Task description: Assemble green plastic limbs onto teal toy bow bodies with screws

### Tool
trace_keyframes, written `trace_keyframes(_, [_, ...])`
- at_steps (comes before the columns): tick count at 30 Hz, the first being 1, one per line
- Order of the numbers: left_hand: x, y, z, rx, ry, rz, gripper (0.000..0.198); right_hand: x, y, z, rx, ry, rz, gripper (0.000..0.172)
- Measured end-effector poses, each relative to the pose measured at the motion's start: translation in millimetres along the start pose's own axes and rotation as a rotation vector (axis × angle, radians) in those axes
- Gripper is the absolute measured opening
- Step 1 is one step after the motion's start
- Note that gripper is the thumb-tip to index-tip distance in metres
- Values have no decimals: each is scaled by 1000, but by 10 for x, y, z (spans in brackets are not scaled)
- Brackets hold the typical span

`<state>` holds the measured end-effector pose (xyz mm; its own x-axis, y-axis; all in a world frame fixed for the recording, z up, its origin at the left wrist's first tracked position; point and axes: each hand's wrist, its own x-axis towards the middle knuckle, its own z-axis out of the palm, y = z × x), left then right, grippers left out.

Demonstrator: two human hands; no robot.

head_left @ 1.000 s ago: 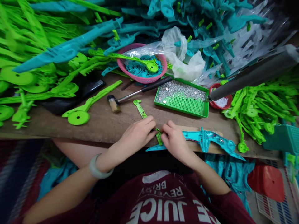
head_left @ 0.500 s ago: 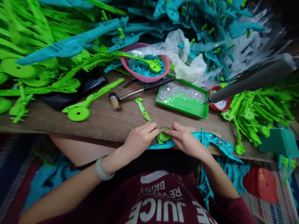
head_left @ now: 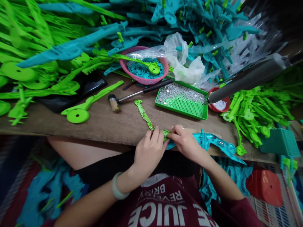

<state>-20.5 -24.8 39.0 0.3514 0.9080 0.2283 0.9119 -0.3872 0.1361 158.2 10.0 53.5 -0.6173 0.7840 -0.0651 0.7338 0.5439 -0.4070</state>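
At the table's front edge, my left hand (head_left: 149,149) bends over a small green plastic part with a round disc (head_left: 165,134), fingers curled down and close together. My right hand (head_left: 188,143) closes its thumb and fingers on the same part from the right. Beneath both hands lies a long blue plastic shell (head_left: 219,145), its right end showing and its middle mostly covered. Just beyond my left fingertips is a slim green plastic arm (head_left: 144,115). Exactly what my fingertips press is hidden.
A rubber mallet (head_left: 115,103) lies beyond, by a green tray (head_left: 182,111) of small metal pieces. Behind stands a pink basket (head_left: 123,66) of blue bits. A dark rod-like tool (head_left: 246,77) slants in from the right. Green and blue plastic parts are piled around.
My left hand has turned and moved nearer the body, its fingers now covering the left side of the green part. My right hand stays almost in place. The view has shifted slightly.
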Motion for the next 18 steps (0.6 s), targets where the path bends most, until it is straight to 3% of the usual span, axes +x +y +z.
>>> trace_keyframes(5, [96,-10,32,-183,-24,-128,22,-35,223,-25,46,94,-170,28])
trace_keyframes(10, [124,-121,91,-399,12,-58,19,-68,260,-35,14,148,-228,30])
trace_keyframes(18, [130,-84,105,-381,76,62,14,-174,244,-4,-12,87,-195,25])
